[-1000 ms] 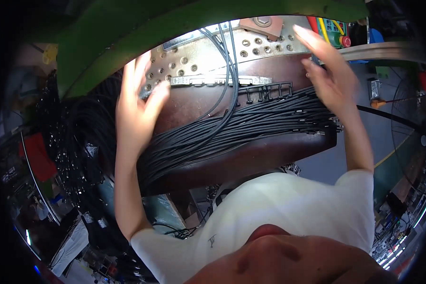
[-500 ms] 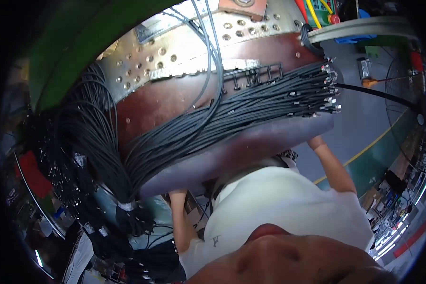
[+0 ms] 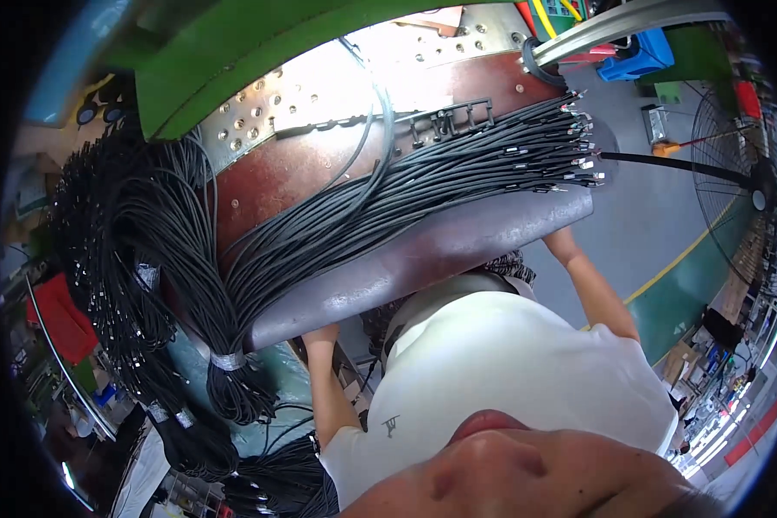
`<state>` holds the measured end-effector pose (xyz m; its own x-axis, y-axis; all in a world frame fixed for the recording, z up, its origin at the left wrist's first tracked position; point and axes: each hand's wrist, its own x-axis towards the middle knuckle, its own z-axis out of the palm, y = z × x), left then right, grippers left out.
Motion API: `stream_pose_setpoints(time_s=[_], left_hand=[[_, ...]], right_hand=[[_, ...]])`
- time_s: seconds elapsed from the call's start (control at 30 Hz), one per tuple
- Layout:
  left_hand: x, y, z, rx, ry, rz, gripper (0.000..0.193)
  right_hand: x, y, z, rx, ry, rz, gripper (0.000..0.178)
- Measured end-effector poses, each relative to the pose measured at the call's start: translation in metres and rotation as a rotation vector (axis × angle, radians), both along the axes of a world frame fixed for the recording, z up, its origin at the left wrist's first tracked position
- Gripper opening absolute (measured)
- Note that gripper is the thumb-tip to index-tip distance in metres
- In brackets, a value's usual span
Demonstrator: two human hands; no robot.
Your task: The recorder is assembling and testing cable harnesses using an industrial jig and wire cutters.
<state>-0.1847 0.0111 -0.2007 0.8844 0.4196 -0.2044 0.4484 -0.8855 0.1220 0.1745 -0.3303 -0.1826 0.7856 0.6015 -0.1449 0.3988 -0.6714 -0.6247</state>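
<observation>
My left hand (image 3: 321,335) is at the near left edge of a reddish-brown work surface (image 3: 457,250), its fingers hidden beneath the edge. Near the right corner of that edge is my right hand (image 3: 563,245), its fingers also out of sight. Whether either one grips the edge cannot be made out. Across the surface lies a wide fan of black cables (image 3: 388,203), with small metal-tipped connectors (image 3: 583,142) at the right end. The cables gather at the left into a bundle wrapped with silvery tape (image 3: 228,360).
A green machine frame (image 3: 233,65) crosses above a perforated metal plate (image 3: 246,121). A black rack with pegs (image 3: 449,121) lies behind the cables. More black cable bundles (image 3: 104,242) hang at the left. A standing fan (image 3: 758,190) is on the right.
My view has shifted, so the bench and cables appear slightly higher and further left, and more of the green frame shows. Both hands stay at the bench edge.
</observation>
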Motion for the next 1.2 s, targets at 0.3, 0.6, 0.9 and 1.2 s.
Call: stream_pose_setpoints(time_s=[0.3, 0.6, 0.9, 1.2], left_hand=[[0.084, -0.005, 0.158, -1.150, 0.104, -0.029, 0.044], [0.268, -0.057, 0.176, -0.475, -0.715, -0.603, 0.052], [0.179, 0.026, 0.179, 0.249, -0.133, -0.010, 0.081], [0.117, 0.087, 0.181, -0.238, -0.289, -0.043, 0.032]], right_hand=[[0.092, -0.003, 0.103, 0.349, -0.278, -0.341, 0.021], [0.100, 0.186, 0.138, 0.226, -0.327, 0.592, 0.022], [0.134, 0.028, 0.169, 0.086, -0.644, -0.119, 0.021], [0.076, 0.232, 0.126, 0.114, -0.498, 0.703, 0.044]])
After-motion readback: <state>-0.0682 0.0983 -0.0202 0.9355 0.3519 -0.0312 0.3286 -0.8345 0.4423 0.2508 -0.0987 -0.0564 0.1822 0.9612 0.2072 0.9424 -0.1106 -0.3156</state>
